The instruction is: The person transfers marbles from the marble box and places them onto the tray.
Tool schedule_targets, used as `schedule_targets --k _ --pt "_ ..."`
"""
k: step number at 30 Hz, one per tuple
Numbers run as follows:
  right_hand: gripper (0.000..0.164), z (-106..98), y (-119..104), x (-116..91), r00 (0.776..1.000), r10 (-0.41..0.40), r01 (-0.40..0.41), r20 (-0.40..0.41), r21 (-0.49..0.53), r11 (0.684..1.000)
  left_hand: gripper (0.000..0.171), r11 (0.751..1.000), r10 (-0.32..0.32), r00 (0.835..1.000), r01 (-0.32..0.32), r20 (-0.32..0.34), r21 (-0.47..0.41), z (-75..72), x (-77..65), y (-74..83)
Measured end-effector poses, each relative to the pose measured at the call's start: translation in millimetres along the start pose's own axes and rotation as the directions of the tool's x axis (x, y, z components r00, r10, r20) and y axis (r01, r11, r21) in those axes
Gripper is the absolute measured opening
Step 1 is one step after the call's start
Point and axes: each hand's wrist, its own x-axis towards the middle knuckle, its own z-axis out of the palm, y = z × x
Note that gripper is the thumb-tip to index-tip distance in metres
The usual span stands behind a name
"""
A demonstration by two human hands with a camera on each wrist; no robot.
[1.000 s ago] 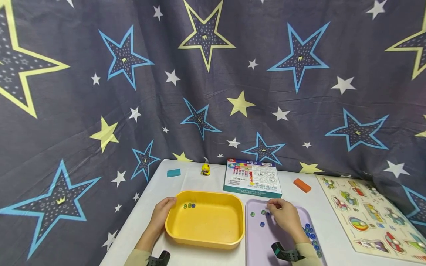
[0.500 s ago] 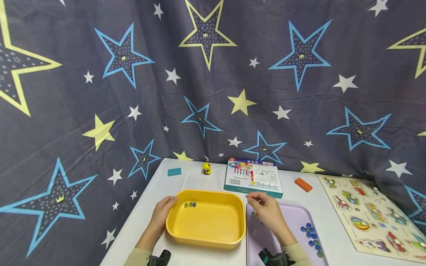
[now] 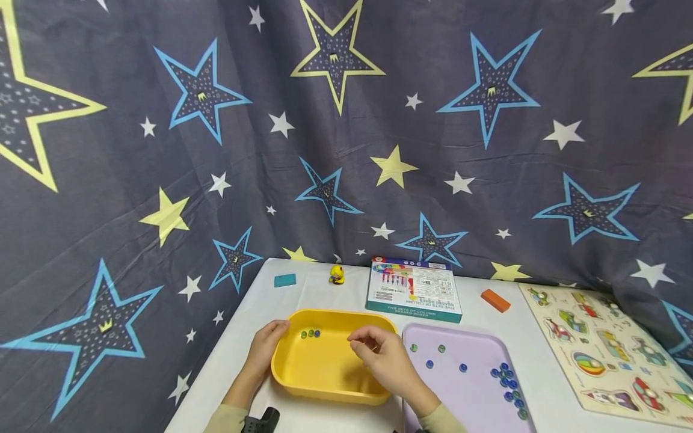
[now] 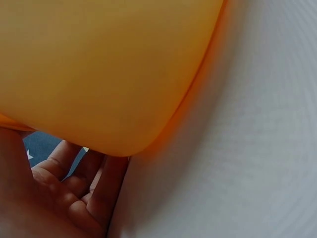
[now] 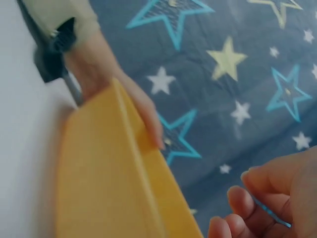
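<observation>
My left hand (image 3: 263, 349) holds the left side of a yellow tray (image 3: 330, 395), its thumb over the rim. In the left wrist view the fingers (image 4: 106, 186) lie against the outside of the tray. Three glass marbles (image 3: 311, 334) sit in a row at the tray's back left. Above the tray's right half is my right hand (image 3: 387, 361), with thumb and forefinger tips close together. No marble shows at those fingertips in the head or right wrist view, so whether they pinch one is unclear. In the right wrist view its fingers (image 5: 240, 201) are bent.
To the right lies a lilac tray (image 3: 455, 415) with several blue and green marbles (image 3: 505, 376). Behind stand a boxed bead set (image 3: 414, 291), a yellow figurine (image 3: 337, 275), a teal block (image 3: 284, 280) and an orange block (image 3: 495, 300). A wooden picture puzzle (image 3: 606, 349) lies far right.
My right hand has moved left, from among the marbles in the lilac tray to over the yellow tray. The left hand keeps its hold. A few marbles in the lilac tray appear shifted.
</observation>
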Motion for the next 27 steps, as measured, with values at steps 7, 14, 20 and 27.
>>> schedule_targets --k 7,14,20,27 --pt "0.005 26 -9 16 0.995 -0.066 0.075 0.070 -0.138 0.988 0.049 1.000 -0.001 1.000 0.001 0.002 0.006 -1.9 0.1 2.0" --pt "0.007 42 -9 33 0.984 -0.028 0.063 0.174 -0.200 0.978 0.050 1.000 -0.005 1.000 0.005 0.006 0.013 -1.3 0.1 1.5" --pt "0.006 52 0 43 0.978 0.038 0.022 0.207 -0.282 0.959 0.049 1.000 -0.002 1.000 0.002 0.006 0.012 -1.1 0.8 -0.7" --pt "0.005 62 8 54 0.982 0.088 -0.027 0.166 -0.340 0.940 0.051 1.000 -0.003 1.000 0.003 0.005 0.021 -1.1 0.3 0.5"
